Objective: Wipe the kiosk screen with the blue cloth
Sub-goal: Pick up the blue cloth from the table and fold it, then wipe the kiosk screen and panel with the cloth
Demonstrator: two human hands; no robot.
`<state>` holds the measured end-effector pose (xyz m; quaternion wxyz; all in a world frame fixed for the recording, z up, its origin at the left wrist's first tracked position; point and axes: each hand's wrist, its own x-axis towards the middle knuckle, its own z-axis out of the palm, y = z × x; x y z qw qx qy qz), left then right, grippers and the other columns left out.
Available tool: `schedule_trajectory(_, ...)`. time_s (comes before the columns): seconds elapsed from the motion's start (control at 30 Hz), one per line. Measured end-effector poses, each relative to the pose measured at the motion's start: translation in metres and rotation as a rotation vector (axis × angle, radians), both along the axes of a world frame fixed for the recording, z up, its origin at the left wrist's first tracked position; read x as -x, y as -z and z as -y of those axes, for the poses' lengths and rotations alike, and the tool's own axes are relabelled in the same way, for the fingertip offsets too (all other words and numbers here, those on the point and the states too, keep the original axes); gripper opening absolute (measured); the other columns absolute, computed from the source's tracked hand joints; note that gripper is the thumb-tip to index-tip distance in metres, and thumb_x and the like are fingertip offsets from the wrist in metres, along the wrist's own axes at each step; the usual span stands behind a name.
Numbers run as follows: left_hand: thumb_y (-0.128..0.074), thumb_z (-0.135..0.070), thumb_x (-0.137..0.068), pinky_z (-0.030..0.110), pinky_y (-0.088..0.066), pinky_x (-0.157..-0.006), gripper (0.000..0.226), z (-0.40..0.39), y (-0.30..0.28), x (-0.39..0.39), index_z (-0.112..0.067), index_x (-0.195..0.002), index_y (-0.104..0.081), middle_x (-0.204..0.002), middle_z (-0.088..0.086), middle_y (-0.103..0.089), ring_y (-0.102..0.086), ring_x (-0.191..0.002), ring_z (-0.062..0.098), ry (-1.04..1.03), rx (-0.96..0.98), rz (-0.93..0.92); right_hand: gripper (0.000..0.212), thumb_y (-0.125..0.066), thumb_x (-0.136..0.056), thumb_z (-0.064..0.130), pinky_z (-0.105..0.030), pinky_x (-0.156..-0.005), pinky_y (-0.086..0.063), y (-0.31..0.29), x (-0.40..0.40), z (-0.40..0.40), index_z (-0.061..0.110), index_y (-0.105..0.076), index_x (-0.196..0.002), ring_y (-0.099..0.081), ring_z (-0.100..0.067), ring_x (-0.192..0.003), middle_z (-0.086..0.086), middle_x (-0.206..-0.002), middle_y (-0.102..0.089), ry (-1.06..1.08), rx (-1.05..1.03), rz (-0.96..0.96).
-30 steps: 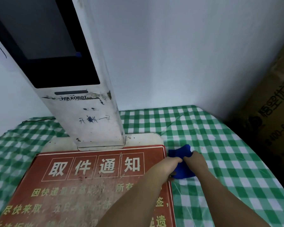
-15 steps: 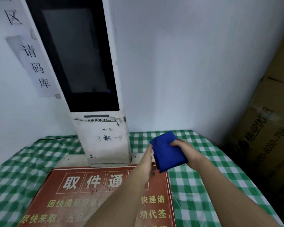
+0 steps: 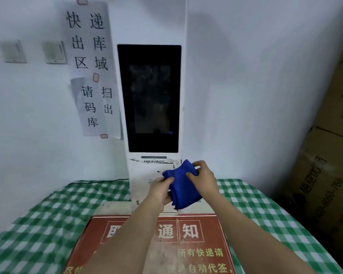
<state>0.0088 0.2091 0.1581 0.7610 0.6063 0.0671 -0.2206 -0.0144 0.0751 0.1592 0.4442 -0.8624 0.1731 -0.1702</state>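
A table draped in a green-and-white checked cloth stood against a pale, plain wall. On it rose a tall white kiosk, its dark rectangular screen unlit and upright, with a scuffed panel lettered HIKROBOT beneath. A thin black cable ran along the table's far edge to the kiosk's left side. In front of the kiosk base lay a red-brown notice board printed with pale Chinese characters, flat on the checked cloth. To the left of the screen, two white paper sheets with black handwritten characters were taped to the wall, one above the other, and two pale wall switches sat further left. Brown cardboard boxes were stacked at the right, beside the table.

The folded blue cloth was held in the air in front of the kiosk's lower panel, below the screen and not touching it. The left hand gripped its left edge with curled fingers; the right hand pinched its upper right part between thumb and fingers. Both forearms reached forward over the notice board.
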Motion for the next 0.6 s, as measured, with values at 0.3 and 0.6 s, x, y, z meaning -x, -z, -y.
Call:
schedule_trajectory(0.3,-0.043,0.001,-0.092,0.032,-0.052,-0.065,0.015,-0.111,-0.050,-0.021,-0.003,-0.091,-0.057,-0.081,0.013,-0.060,-0.059,-0.074,0.030,0.004,-0.086,0.199,0.020,-0.036,-0.096,0.010,-0.030,-0.052,-0.034,-0.039,-0.010,-0.138,0.020,-0.039,-0.112,-0.048,-0.021,-0.064,0.004,-0.089,-0.050,0.057,0.564,0.149)
schedule_trajectory(0.6,-0.046,-0.012,-0.095,0.030,-0.052,-0.058,0.015,-0.160,-0.085,-0.029,-0.008,-0.092,-0.060,-0.092,0.011,-0.065,-0.063,-0.074,0.025,0.007,-0.066,0.277,0.020,-0.040,-0.097,0.029,-0.029,-0.057,-0.043,-0.068,-0.019,-0.199,0.022,-0.046,-0.114,-0.058,-0.020,-0.075,0.002,-0.112,-0.055,0.048,0.529,0.178)
